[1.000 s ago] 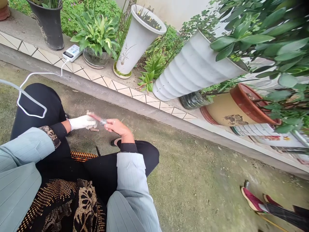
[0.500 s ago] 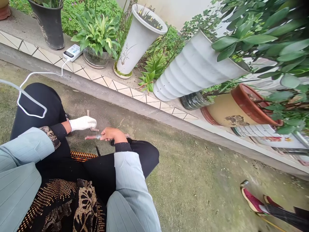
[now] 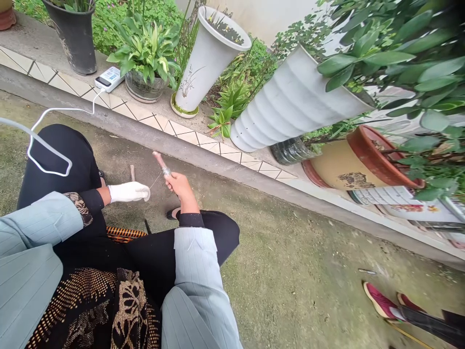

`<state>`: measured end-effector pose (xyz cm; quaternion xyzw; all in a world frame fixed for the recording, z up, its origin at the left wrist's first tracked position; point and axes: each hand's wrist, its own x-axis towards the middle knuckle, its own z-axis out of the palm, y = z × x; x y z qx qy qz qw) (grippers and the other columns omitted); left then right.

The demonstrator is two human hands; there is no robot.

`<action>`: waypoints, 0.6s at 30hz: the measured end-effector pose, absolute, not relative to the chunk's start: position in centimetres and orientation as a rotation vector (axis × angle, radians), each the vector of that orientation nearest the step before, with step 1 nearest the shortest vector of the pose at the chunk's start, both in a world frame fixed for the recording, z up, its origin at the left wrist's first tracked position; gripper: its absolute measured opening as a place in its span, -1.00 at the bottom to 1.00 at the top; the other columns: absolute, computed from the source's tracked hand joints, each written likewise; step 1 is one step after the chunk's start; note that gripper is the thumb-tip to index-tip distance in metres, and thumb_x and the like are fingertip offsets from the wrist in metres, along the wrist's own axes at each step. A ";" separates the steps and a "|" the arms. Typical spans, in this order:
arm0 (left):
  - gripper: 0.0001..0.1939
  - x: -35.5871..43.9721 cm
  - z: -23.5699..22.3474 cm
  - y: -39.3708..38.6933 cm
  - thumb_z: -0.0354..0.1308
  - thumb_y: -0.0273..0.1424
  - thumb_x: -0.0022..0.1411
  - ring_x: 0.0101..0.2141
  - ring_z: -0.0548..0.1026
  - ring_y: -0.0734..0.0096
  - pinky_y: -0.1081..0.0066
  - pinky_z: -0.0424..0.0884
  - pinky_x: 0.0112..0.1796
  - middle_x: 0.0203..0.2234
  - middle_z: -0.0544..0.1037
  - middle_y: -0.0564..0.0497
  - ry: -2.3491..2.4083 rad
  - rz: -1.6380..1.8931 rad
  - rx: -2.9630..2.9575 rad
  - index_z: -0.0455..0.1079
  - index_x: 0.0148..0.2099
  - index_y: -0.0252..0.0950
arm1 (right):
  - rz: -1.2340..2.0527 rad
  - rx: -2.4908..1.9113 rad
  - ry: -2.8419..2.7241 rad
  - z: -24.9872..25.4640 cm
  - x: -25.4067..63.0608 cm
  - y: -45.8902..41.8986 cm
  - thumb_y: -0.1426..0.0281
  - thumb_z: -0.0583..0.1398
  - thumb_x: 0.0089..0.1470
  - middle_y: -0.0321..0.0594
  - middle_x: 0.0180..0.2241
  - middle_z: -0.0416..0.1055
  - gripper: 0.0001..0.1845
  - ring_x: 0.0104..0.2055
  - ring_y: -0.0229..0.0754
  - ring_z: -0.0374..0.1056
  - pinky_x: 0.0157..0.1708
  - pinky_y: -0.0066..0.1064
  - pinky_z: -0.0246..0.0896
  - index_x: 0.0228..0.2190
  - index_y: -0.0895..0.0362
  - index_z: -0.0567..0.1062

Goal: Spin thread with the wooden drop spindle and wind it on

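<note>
My right hand [image 3: 180, 184] is closed around a short reddish-brown wooden stick [image 3: 159, 159], which points up and to the left. A coil of thin silvery wire [image 3: 166, 171] is wound around the stick just beyond my fingers. From the coil a taut strand runs down left to my left hand [image 3: 129, 192]. That hand wears a white glove, and its closed fingers grip the strand's end. Behind the gloved hand, another piece of wood [image 3: 132, 172] rests on the ground, its lower part hidden.
A tiled ledge [image 3: 160, 122] crosses ahead with several potted plants, including a ribbed white planter [image 3: 290, 106]. A white power bank [image 3: 109, 78] on it has a cable [image 3: 58, 110] running left. Another person's red shoes [image 3: 378, 298] are at lower right.
My right hand has swung the stick from lying level to pointing up and left, moving slightly up and right. The gloved hand has shifted a little down and right; the strand now shows longer.
</note>
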<state>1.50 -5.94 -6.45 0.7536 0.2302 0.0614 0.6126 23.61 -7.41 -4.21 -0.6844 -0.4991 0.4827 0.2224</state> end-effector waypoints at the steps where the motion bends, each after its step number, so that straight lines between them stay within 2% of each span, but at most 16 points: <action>1: -0.60 1.6 -6.2 -6.2 -0.06 -0.15 0.29 -0.57 0.22 0.55 0.55 0.17 -0.52 -0.59 0.32 0.07 0.517 0.122 1.788 0.38 -0.34 -0.38 | 1.326 -2.073 -1.523 -4.6 23.4 -7.3 0.24 0.15 0.08 -0.28 -0.53 0.36 -0.78 -0.56 -0.35 0.19 -0.53 -0.49 0.06 -0.41 0.15 0.43; 3: -0.64 1.6 -6.1 -6.2 -0.06 -0.21 0.28 -0.55 0.24 0.54 0.55 0.17 -0.48 -0.59 0.34 0.07 0.523 0.096 1.885 0.38 -0.38 -0.37 | 1.419 -2.313 -1.832 -5.2 22.8 -7.3 0.32 0.22 0.01 -0.25 -0.57 0.38 -0.85 -0.54 -0.30 0.24 -0.50 -0.46 0.07 -0.47 0.15 0.47; 5: -0.66 1.3 -6.2 -5.7 -0.04 -0.24 0.26 -0.52 0.26 0.53 0.54 0.19 -0.43 -0.57 0.38 0.06 0.560 0.095 1.950 0.37 -0.42 -0.36 | 1.638 -2.330 -2.006 -5.6 22.1 -7.6 0.36 0.28 -0.07 -0.26 -0.64 0.37 -0.87 -0.56 -0.30 0.24 -0.51 -0.45 0.06 -0.54 0.15 0.48; 7: -0.67 0.8 -6.6 -4.9 -0.03 -0.24 0.25 -0.50 0.29 0.51 0.53 0.20 -0.39 -0.54 0.40 0.05 0.582 0.113 1.971 0.36 -0.43 -0.36 | 1.955 -2.132 -2.050 -5.6 21.6 -8.0 0.36 0.31 -0.11 -0.32 -0.68 0.33 -0.87 -0.61 -0.33 0.19 -0.54 -0.47 0.05 -0.55 0.16 0.49; 10: -0.64 0.3 -7.5 -3.7 -0.01 -0.18 0.23 -0.50 0.30 0.49 0.52 0.22 -0.40 -0.53 0.41 0.04 0.596 0.179 1.898 0.34 -0.43 -0.36 | 2.329 -1.566 -2.006 -4.8 21.9 -8.2 0.30 0.28 -0.10 -0.39 -0.64 0.32 -0.81 -0.62 -0.39 0.16 -0.57 -0.51 0.03 -0.42 0.17 0.51; 13: -0.60 0.2 -8.3 -3.2 0.02 -0.11 0.22 -0.55 0.27 0.51 0.51 0.21 -0.48 -0.57 0.38 0.04 0.625 0.253 1.729 0.35 -0.38 -0.37 | 2.179 -1.270 -1.793 -3.9 23.1 -8.1 0.24 0.26 -0.08 -0.39 -0.58 0.32 -0.74 -0.59 -0.43 0.16 -0.55 -0.55 0.04 -0.41 0.20 0.46; 18: -0.59 0.7 -8.5 -3.9 -0.01 -0.10 0.26 -0.60 0.22 0.56 0.54 0.19 -0.53 -0.61 0.31 0.08 0.593 0.277 1.595 0.36 -0.29 -0.40 | 1.788 -1.364 -1.317 -4.4 23.9 -8.0 0.19 0.23 -0.06 -0.41 -0.60 0.25 -0.69 -0.62 -0.45 0.10 -0.60 -0.56 -0.02 -0.50 0.19 0.35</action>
